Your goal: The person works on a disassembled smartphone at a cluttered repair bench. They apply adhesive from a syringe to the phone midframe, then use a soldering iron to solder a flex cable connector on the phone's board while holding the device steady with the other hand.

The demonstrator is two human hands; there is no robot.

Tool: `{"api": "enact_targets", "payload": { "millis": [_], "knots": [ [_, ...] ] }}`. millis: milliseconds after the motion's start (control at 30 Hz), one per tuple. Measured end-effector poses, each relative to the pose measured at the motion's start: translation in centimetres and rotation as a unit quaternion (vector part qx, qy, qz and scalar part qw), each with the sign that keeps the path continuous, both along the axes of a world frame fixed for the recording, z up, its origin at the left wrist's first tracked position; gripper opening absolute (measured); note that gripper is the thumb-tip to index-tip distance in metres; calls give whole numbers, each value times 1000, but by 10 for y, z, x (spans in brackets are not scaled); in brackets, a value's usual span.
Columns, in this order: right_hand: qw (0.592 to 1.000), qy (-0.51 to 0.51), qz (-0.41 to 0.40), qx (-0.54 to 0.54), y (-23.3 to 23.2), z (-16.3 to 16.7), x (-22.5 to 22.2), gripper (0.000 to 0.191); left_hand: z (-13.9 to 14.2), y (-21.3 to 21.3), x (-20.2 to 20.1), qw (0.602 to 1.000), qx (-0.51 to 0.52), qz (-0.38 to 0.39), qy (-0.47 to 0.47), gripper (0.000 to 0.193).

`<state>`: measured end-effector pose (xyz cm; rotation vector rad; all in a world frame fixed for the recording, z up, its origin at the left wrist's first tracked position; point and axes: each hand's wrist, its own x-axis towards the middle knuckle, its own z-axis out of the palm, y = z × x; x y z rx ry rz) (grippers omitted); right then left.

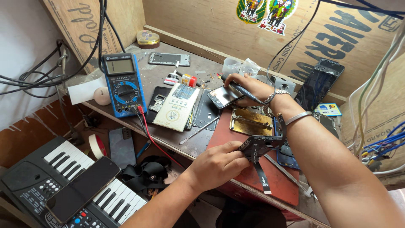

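While the left hand (217, 164) pinches a small dark circuit board (258, 147) with a ribbon cable (262, 176) hanging below its fingers, the right hand (249, 86) reaches farther back, closed around a dark tool (244, 91) and touching a phone (223, 96). A multimeter (123, 84) lies well left of both.

Worn wooden bench (198, 143): blue multimeter (123, 84), red mat (278, 179), white booklet (177, 107).
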<state>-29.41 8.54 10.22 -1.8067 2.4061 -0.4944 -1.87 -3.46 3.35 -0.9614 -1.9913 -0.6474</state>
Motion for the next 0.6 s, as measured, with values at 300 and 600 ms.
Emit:
{"api": "enact_targets", "payload": {
  "millis": [300, 600],
  "knots": [
    [999, 15, -43, 29, -12, 4, -7, 67, -1, -1, -1, 1000, 3, -2, -4, 34],
    [996, 13, 11, -93, -16, 5, -2, 64, 0, -3, 0, 1000, 5, -10, -12, 34]
  ]
}}
